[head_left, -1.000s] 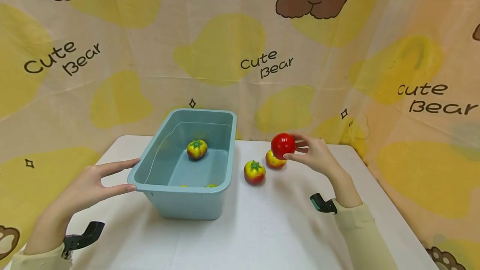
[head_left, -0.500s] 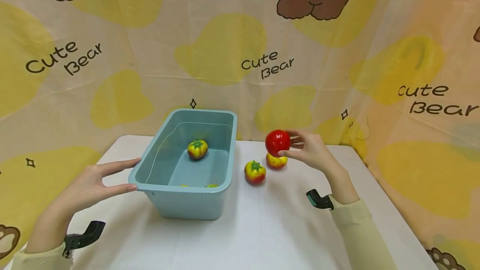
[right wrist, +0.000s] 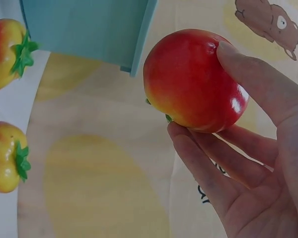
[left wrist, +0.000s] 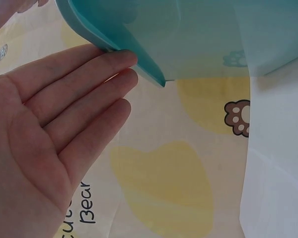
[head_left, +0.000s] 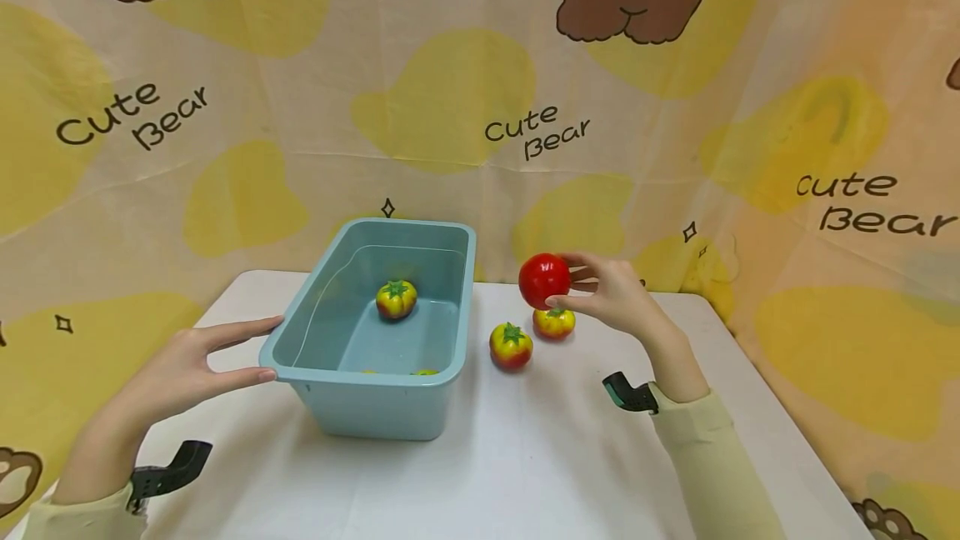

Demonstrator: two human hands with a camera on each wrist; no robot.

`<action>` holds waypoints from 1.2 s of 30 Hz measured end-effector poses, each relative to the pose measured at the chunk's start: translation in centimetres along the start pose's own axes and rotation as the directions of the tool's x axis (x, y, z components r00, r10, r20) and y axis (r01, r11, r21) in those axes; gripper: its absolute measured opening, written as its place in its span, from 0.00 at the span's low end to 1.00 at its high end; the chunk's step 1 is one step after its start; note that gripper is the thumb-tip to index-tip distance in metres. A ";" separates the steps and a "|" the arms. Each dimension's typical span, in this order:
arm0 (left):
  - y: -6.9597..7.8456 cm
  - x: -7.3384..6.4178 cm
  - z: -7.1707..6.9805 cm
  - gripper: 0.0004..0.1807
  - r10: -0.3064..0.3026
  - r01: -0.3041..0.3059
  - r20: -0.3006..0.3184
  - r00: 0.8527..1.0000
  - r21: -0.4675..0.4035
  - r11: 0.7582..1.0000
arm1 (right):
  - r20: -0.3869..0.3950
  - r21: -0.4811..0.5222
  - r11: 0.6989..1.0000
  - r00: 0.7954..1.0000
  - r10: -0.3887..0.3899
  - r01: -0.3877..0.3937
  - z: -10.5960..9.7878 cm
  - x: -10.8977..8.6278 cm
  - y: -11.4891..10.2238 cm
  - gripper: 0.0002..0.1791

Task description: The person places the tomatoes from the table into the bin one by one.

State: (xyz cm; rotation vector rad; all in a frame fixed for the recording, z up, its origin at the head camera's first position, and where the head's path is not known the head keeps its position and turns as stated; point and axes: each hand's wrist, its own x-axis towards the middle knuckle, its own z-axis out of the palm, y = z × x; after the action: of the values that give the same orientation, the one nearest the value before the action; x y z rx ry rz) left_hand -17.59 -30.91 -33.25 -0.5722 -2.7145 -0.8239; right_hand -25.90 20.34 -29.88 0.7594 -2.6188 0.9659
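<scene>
My right hand (head_left: 611, 294) holds a red tomato (head_left: 543, 280) between thumb and fingers, raised above the table. In the right wrist view the tomato (right wrist: 191, 79) shows a yellowish underside with bits of green leaf. My left hand (head_left: 195, 365) rests with straight fingers against the left rim of a blue-grey plastic bin (head_left: 360, 378), its thumb at the near corner. The left wrist view shows the flat fingers (left wrist: 84, 94) along the bin's outer edge. Inside the bin lies a yellow-red tomato (head_left: 396, 300), and green-yellow tops peek over the near wall.
Two more yellow-red tomatoes, a nearer one (head_left: 511, 347) and a farther one (head_left: 554, 323), lie on the white table (head_left: 525, 457) right of the bin. A printed cloth (head_left: 450, 107) with bears hangs close behind and around the table.
My right hand has carried the red tomato leftward and slightly up, toward the bin. My left hand has stayed at the bin's rim.
</scene>
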 end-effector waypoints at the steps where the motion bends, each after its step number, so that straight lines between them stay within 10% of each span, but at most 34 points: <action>1: 0.0 0.0 0.0 0.33 0.001 -0.001 0.000 1.000 0.000 1.000 | 0.000 0.002 1.000 1.000 -0.004 0.004 0.0 0.1 -0.1 0.34; 36: -0.1 0.0 0.0 0.33 0.019 -0.019 0.001 1.000 -0.005 1.000 | 0.033 0.022 0.995 0.995 -0.098 0.097 0.8 4.0 -4.4 0.33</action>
State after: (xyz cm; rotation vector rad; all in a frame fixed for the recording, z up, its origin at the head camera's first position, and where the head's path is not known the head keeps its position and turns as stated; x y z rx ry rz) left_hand -17.69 -30.98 -33.33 -0.5986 -2.7039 -0.8267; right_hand -26.80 15.46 -26.55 0.9072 -2.5768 0.9615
